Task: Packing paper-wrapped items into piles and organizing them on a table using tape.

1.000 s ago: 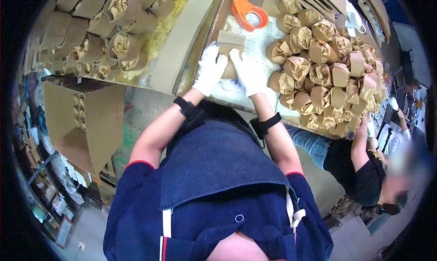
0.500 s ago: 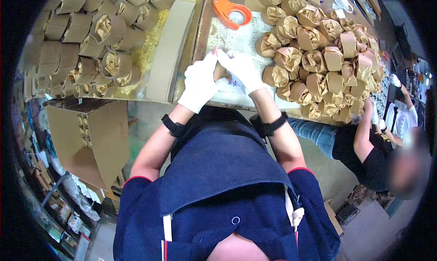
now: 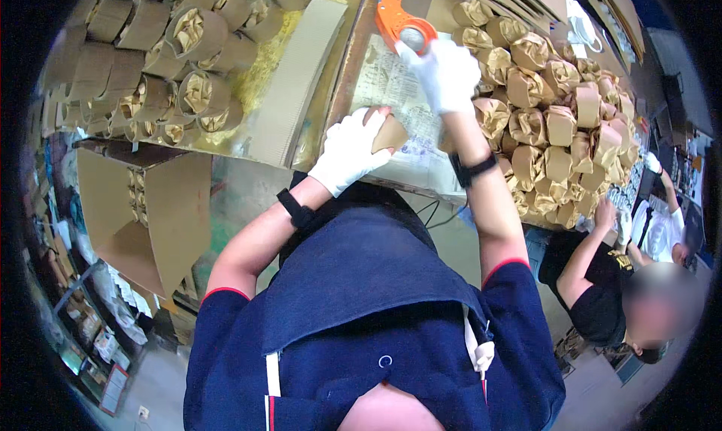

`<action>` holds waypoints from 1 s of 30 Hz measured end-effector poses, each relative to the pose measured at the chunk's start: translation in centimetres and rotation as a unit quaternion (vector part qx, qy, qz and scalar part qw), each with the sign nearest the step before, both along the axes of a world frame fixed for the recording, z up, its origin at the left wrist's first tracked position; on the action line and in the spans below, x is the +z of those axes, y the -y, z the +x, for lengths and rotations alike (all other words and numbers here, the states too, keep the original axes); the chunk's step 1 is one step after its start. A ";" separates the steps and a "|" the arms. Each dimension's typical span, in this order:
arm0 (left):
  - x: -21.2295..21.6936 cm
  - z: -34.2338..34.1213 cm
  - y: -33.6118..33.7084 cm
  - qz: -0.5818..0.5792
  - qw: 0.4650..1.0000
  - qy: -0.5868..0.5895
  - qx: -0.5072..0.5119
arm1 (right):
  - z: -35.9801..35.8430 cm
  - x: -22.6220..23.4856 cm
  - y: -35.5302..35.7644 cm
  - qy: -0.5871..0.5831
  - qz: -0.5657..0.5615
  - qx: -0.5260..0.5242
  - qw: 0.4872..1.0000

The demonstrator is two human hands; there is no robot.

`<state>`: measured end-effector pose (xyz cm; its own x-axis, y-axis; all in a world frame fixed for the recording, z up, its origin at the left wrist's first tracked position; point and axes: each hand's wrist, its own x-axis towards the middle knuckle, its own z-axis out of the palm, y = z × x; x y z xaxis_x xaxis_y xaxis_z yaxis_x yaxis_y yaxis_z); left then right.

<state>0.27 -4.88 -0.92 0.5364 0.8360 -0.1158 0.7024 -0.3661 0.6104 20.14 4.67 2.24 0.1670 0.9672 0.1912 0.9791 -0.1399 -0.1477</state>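
Observation:
A brown paper-covered piece [image 3: 389, 132] with a smooth curved band sits in my left hand [image 3: 347, 151], near the table's front edge. My white-gloved left fingers are closed round it. Farther off to the right, my right hand [image 3: 447, 77], also gloved in white, is at the orange tape dispenser [image 3: 392, 17]. Its fingers are drawn together, with the tips against the dispenser's near edge beside the tape roll [image 3: 412, 38]. What they pinch, if anything, is too small to make out. Printed paper [image 3: 380, 74] lies under both hands.
Stacked paper-wrapped pieces [image 3: 556, 122] crowd the table's right side. Cardboard rings stuffed with crumpled paper [image 3: 197, 32] fill the left, beside long corrugated strips [image 3: 297, 77]. An open carton [image 3: 177, 213] stands below left. A co-worker [image 3: 594, 280] is at the right.
My hands have parted. The right went up and right to the tape dispenser, while the left kept the paper-covered piece, now more exposed. The view has shifted slightly.

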 end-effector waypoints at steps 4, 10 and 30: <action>1.1 1.6 -0.3 0.007 0.995 -0.082 -0.060 | -0.4 -5.6 -5.7 0.142 -0.042 0.058 0.987; -0.8 -0.9 -0.7 0.008 0.999 -0.044 -0.018 | -0.7 2.1 4.7 -0.657 -0.133 -0.013 0.742; -0.3 -2.3 -4.3 -0.016 0.998 0.057 -0.037 | -0.2 -1.3 17.2 -0.417 -0.256 -0.045 0.871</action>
<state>-2.04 -0.59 -1.22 0.6073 0.7907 -0.0768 0.6003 -0.3934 0.6964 19.96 -12.48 0.99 0.1223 0.8660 -0.4849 0.5431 -0.4673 -0.6976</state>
